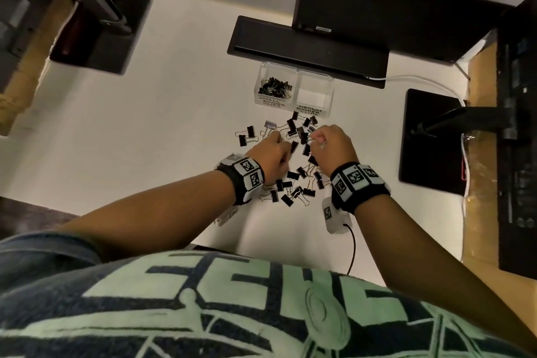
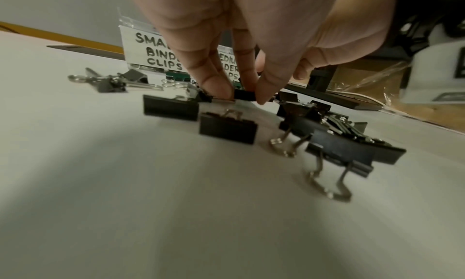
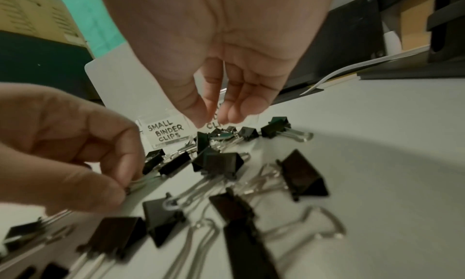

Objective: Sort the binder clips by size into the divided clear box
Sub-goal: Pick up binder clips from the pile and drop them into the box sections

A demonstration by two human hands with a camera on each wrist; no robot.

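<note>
A clear divided box (image 1: 296, 70) stands at the back of the white desk. Its left cell, labelled SMALL BINDER CLIPS (image 1: 274, 86), holds several black clips; the right cell, labelled MEDIUM (image 1: 312, 95), holds none. Loose black binder clips (image 1: 299, 180) lie scattered in front of the box, between both hands. My left hand (image 2: 242, 98) pinches a small black clip (image 2: 247, 94) on the desk between thumb and fingers. My right hand (image 3: 214, 118) hovers just over the far clips (image 3: 222, 134), thumb and fingers close together; whether they pinch a wire handle is unclear.
A black bar (image 1: 308, 49) lies right behind the box, under a monitor. Black monitor bases sit at the left (image 1: 101, 35) and right (image 1: 430, 136). A white cable (image 1: 406, 78) runs at the back right. A black wire (image 1: 353, 247) trails off the near desk edge.
</note>
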